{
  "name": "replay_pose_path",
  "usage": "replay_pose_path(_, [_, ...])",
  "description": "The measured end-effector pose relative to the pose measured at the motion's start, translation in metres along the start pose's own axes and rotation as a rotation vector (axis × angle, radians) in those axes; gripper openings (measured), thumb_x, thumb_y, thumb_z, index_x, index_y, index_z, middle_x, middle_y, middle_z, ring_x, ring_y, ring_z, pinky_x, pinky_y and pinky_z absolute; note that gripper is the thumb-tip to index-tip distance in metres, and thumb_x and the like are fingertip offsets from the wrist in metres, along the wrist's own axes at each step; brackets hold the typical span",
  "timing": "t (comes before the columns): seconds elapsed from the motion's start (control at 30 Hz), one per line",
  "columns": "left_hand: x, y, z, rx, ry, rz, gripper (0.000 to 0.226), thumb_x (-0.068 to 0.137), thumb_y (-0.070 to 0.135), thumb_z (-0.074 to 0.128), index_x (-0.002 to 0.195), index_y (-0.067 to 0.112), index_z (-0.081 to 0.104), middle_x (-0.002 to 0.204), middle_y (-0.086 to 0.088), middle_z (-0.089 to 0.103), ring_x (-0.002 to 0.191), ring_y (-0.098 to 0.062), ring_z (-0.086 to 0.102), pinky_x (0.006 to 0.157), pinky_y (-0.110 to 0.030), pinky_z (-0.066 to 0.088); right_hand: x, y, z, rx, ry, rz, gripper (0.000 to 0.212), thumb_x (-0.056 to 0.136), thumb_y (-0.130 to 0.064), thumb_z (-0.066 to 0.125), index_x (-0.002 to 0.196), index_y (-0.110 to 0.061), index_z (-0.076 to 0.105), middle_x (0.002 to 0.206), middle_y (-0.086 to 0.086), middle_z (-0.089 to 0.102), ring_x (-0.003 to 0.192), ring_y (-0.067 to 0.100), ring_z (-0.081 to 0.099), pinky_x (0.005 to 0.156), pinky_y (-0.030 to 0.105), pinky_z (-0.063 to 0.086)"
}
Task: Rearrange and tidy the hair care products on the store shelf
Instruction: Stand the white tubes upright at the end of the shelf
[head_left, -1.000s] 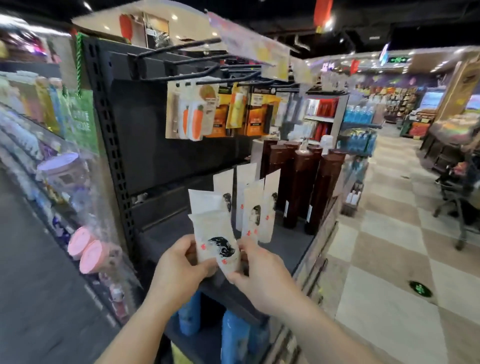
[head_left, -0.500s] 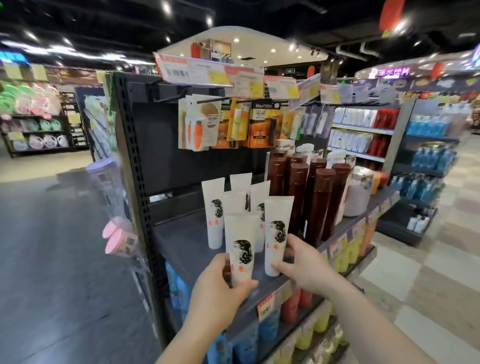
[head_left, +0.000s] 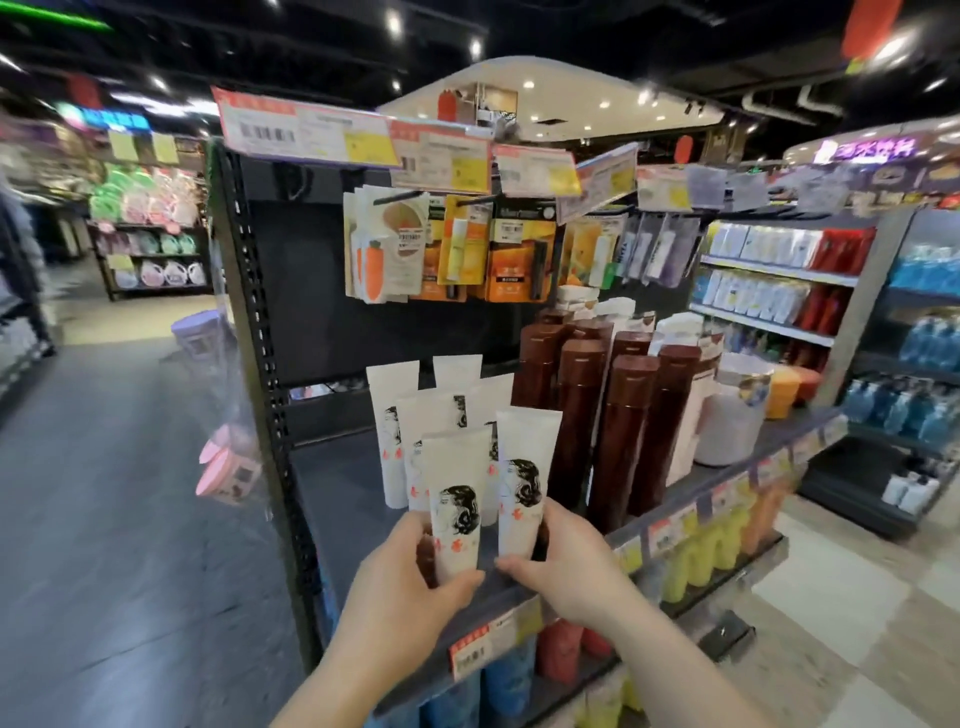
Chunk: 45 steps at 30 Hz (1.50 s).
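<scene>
Just above the left hand (head_left: 410, 577): white tube (head_left: 453, 509) w/ black hair graphic, gripped low down, thumb across the front near its base, fingers wrapped behind. Right beside it, in the right hand (head_left: 566, 561): second tube (head_left: 524, 478), same print, pinched at the bottom between thumb and fingers, standing upright at the front edge of the shelf (head_left: 343, 499). Vs 1 s ago: then one tube held by both hands together, out in front of the shelf; half a sec ago split to one tube per hand; now pulled closer, the two nearly touching side by side. Behind both hands: four more matching tubes (head_left: 389, 415) upright in loose rows. Off to the right hand's far side: brown bottles (head_left: 623, 415), tall, grouped, apart from the tubes. Meaning for the job: prob mid-facing, front pair being lined up, labels outward. Can't tell if left tube's base sits on the shelf or is lifted. Risk, as a guess: tubes top-heavy, could tip the back rows.
</scene>
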<state>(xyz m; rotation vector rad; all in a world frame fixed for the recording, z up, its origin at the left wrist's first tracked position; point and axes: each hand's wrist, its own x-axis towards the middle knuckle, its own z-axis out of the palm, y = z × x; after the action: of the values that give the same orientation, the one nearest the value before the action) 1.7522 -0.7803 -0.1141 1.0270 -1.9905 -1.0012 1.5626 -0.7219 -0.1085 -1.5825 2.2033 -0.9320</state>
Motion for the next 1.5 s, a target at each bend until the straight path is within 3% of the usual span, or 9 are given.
replay_pose_path(0.1, [-0.001, 0.004, 0.005, 0.044, 0.055, -0.038, 0.041, 0.068, 0.040, 0.079, 0.096, 0.049, 0.051, 0.092, 0.039, 0.062, 0.081, 0.015, 0.061, 0.062, -0.010, 0.045, 0.004, 0.010, -0.003, 0.035, -0.026, -0.048, 0.048, 0.075, -0.044, 0.070, 0.118, -0.039, 0.050, 0.112, -0.019, 0.063, 0.106, 0.008, 0.059, 0.091, 0.031, 0.048])
replay_pose_path(0.23, [-0.005, 0.006, 0.012, 0.047, 0.103, -0.113, 0.040, 0.062, 0.048, 0.075, 0.095, 0.051, 0.053, 0.093, 0.026, 0.070, 0.083, 0.007, 0.066, 0.073, -0.023, 0.053, 0.010, 0.019, -0.007, 0.069, -0.079, -0.106, 0.043, 0.074, -0.042, 0.070, 0.110, -0.036, 0.047, 0.100, -0.020, 0.059, 0.099, 0.009, 0.060, 0.083, 0.028, 0.049])
replay_pose_path(0.43, [-0.007, 0.007, 0.012, 0.074, 0.161, -0.164, 0.046, 0.056, 0.050, 0.078, 0.096, 0.053, 0.056, 0.097, 0.021, 0.071, 0.088, -0.001, 0.069, 0.083, -0.035, 0.057, 0.011, 0.021, -0.011, 0.112, -0.122, -0.151, 0.035, 0.078, -0.040, 0.067, 0.104, -0.034, 0.045, 0.095, -0.016, 0.058, 0.093, 0.013, 0.060, 0.080, 0.032, 0.050])
replay_pose_path(0.57, [-0.010, 0.011, 0.014, 0.070, 0.178, -0.175, 0.045, 0.056, 0.052, 0.078, 0.096, 0.052, 0.056, 0.099, 0.019, 0.072, 0.089, -0.002, 0.069, 0.083, -0.036, 0.057, 0.011, 0.021, -0.014, 0.123, -0.122, -0.162, 0.035, 0.078, -0.047, 0.069, 0.103, -0.034, 0.048, 0.100, -0.016, 0.062, 0.096, 0.012, 0.062, 0.085, 0.037, 0.052])
replay_pose_path(0.83, [-0.008, 0.018, 0.013, 0.101, 0.148, -0.186, 0.048, 0.059, 0.047, 0.081, 0.100, 0.040, 0.058, 0.098, 0.023, 0.071, 0.088, 0.004, 0.067, 0.083, -0.030, 0.057, 0.014, 0.019, -0.016, 0.128, -0.152, -0.138, 0.033, 0.082, -0.041, 0.065, 0.110, -0.031, 0.051, 0.101, -0.013, 0.062, 0.089, 0.014, 0.063, 0.073, 0.043, 0.058])
replay_pose_path(0.97, [-0.008, 0.019, 0.015, 0.109, 0.135, -0.181, 0.046, 0.064, 0.036, 0.085, 0.101, 0.040, 0.058, 0.098, 0.019, 0.071, 0.089, 0.002, 0.068, 0.084, -0.033, 0.057, 0.013, 0.019, -0.013, 0.121, -0.150, -0.134, 0.033, 0.082, -0.041, 0.066, 0.110, -0.031, 0.051, 0.105, -0.012, 0.063, 0.088, 0.010, 0.061, 0.077, 0.038, 0.056])
replay_pose_path(1.1, [-0.006, 0.019, 0.016, 0.127, 0.138, -0.157, 0.047, 0.065, 0.036, 0.085, 0.102, 0.041, 0.057, 0.099, 0.018, 0.071, 0.090, 0.002, 0.067, 0.084, -0.032, 0.057, 0.014, 0.020, -0.014, 0.123, -0.151, -0.152, 0.038, 0.082, -0.040, 0.066, 0.116, -0.030, 0.053, 0.110, -0.012, 0.063, 0.098, 0.010, 0.059, 0.076, 0.025, 0.050])
replay_pose_path(1.27, [-0.007, 0.017, 0.018, 0.120, 0.150, -0.162, 0.047, 0.068, 0.034, 0.084, 0.105, 0.039, 0.056, 0.102, 0.016, 0.070, 0.093, 0.002, 0.067, 0.085, -0.031, 0.057, 0.015, 0.021, -0.013, 0.138, -0.151, -0.151, 0.039, 0.083, -0.038, 0.067, 0.117, -0.028, 0.053, 0.109, -0.013, 0.062, 0.101, 0.011, 0.059, 0.086, 0.029, 0.050])
replay_pose_path(1.5, [-0.009, 0.016, 0.019, 0.128, 0.174, -0.161, 0.048, 0.067, 0.038, 0.084, 0.105, 0.040, 0.055, 0.100, 0.019, 0.070, 0.089, 0.008, 0.065, 0.079, -0.024, 0.056, 0.016, 0.023, -0.013, 0.155, -0.143, -0.152, 0.040, 0.082, -0.039, 0.068, 0.117, -0.028, 0.051, 0.107, -0.015, 0.061, 0.099, 0.010, 0.059, 0.081, 0.027, 0.050])
